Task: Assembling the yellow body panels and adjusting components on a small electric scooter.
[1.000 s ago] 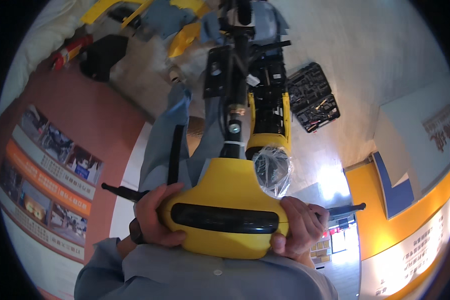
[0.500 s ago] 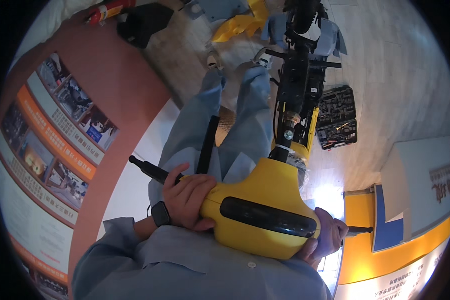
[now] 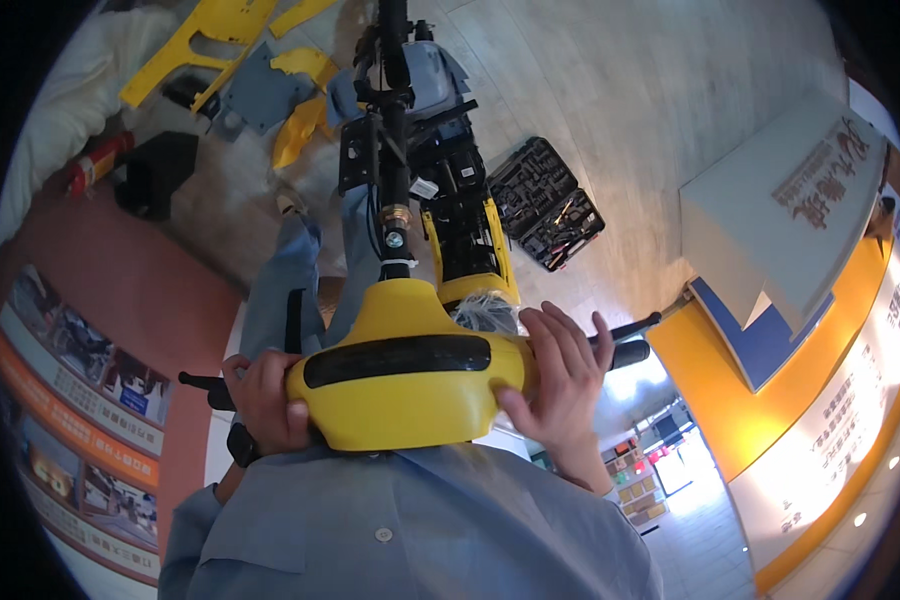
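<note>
A yellow scooter handlebar cover (image 3: 400, 412) sits across the top of the steering column (image 3: 395, 225), close against my shirt. A long glossy black panel (image 3: 400, 360) runs along its upper face. My left hand (image 3: 268, 402) grips the cover's left end, thumb toward me, beside the left brake lever (image 3: 198, 380). At the other end, my right hand (image 3: 562, 385) clasps the cover with its thumb on the near side and its fingers over the far side, somewhat spread. Just beyond those fingers are the right handgrip (image 3: 630, 353) and brake lever (image 3: 637, 328).
The scooter's bare frame (image 3: 450, 150) extends ahead. An open black tool case (image 3: 548, 205) lies to its right. Yellow panels (image 3: 175, 50), a grey-blue panel (image 3: 265, 92), a black part (image 3: 158, 172) and a fire extinguisher (image 3: 100, 163) lie at the far left. Clear plastic wrap (image 3: 486, 312) lies behind the cover.
The view has swung, so the scooter appears further left. The cover and handlebar look more level. My right hand's fingers have lifted and spread; my left hand still grips its end.
</note>
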The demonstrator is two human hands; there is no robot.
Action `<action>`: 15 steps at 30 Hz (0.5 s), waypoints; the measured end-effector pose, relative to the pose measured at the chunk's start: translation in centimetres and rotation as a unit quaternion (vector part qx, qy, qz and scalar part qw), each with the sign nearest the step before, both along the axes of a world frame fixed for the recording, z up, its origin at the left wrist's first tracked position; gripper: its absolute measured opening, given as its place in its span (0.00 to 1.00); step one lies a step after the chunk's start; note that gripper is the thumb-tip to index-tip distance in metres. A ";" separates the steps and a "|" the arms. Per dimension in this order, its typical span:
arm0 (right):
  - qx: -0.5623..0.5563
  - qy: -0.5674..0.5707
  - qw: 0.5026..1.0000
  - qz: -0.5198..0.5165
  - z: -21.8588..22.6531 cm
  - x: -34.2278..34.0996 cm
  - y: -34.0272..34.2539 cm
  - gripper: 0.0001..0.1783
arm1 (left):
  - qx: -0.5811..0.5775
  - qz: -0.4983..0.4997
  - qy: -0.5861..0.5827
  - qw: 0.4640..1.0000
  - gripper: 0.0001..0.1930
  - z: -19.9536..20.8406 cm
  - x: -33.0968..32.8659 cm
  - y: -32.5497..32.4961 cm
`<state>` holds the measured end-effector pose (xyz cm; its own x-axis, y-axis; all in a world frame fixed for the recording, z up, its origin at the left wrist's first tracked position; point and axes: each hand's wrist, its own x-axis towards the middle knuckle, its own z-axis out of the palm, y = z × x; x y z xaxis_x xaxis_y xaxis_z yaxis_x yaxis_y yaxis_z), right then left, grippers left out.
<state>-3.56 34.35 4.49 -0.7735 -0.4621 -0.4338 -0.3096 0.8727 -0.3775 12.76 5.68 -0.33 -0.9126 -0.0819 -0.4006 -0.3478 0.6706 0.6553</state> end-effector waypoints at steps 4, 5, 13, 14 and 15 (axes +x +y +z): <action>-0.017 -0.032 0.999 0.037 -0.8 0.1 1.8 0.33 | -0.006 0.026 0.006 1.000 0.29 -0.1 0.0 0.6; -0.045 -0.009 0.998 0.043 -1.0 0.2 1.4 0.30 | -0.011 0.021 0.013 1.000 0.29 -0.3 0.2 0.6; -0.090 -0.008 0.996 -0.021 -1.9 0.8 -0.4 0.21 | 0.014 0.017 0.020 1.000 0.25 -0.7 0.4 0.5; -0.093 -0.005 0.995 -0.021 -1.6 0.8 -0.6 0.21 | 0.011 0.017 0.023 1.000 0.25 -0.5 0.3 0.6; -0.077 -0.002 0.997 -0.024 -1.3 0.7 -0.7 0.20 | -0.007 0.022 0.037 0.999 0.24 -0.4 0.3 0.8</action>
<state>-2.82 33.62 3.23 -0.7950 -0.4860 -0.3631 -0.2672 0.8178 -0.5098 13.10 6.43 -0.76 -0.9348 -0.1279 -0.3314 -0.3286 0.6654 0.6702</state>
